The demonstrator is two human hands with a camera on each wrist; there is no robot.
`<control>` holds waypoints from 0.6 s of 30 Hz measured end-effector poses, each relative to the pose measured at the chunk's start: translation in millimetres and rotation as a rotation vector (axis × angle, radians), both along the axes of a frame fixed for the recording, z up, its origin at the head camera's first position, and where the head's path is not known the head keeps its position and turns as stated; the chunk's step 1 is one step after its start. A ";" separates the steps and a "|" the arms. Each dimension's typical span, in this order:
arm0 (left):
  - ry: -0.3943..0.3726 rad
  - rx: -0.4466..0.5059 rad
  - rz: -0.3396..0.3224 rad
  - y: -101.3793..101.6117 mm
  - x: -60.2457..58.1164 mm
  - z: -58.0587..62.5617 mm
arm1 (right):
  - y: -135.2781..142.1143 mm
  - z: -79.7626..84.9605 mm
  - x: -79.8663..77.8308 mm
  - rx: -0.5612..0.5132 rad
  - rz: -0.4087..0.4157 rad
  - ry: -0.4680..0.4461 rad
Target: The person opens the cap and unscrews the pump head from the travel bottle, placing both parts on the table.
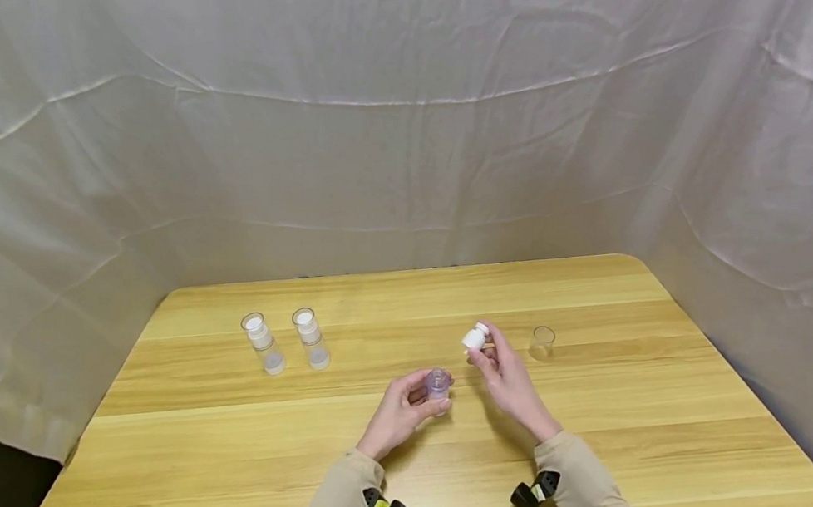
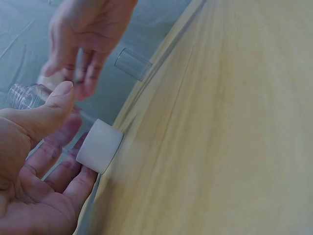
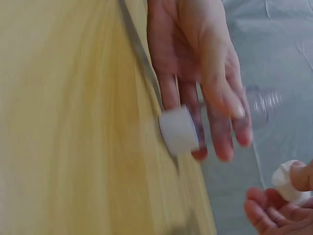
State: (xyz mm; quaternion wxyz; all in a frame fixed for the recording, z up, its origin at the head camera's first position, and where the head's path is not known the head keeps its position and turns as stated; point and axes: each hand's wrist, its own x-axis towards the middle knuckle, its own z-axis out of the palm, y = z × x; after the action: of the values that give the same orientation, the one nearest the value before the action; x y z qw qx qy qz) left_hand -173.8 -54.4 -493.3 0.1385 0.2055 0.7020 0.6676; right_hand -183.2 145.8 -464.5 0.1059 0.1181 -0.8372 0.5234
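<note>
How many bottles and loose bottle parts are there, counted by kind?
Complete bottles: 2
Open bottle, in the left hand: 1
Loose white top, in the right hand: 1
Loose clear cap: 1
Total: 5

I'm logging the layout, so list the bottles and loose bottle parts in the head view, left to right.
Leftmost capped bottle, second capped bottle, uncapped bottle in the left hand, white top piece in the right hand, clear cap on the table.
</note>
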 end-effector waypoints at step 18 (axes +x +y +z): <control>0.006 0.002 -0.012 -0.9 -0.9 -0.8 | 33.9 -14.8 -32.6 0.265 -0.059 -0.301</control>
State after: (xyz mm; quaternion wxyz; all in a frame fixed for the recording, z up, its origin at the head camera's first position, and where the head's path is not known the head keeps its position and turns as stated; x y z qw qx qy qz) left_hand -174.7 -55.3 -494.1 0.1400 0.2118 0.7005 0.6669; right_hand -215.8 179.7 -479.3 -0.0215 0.0269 -0.9081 0.4173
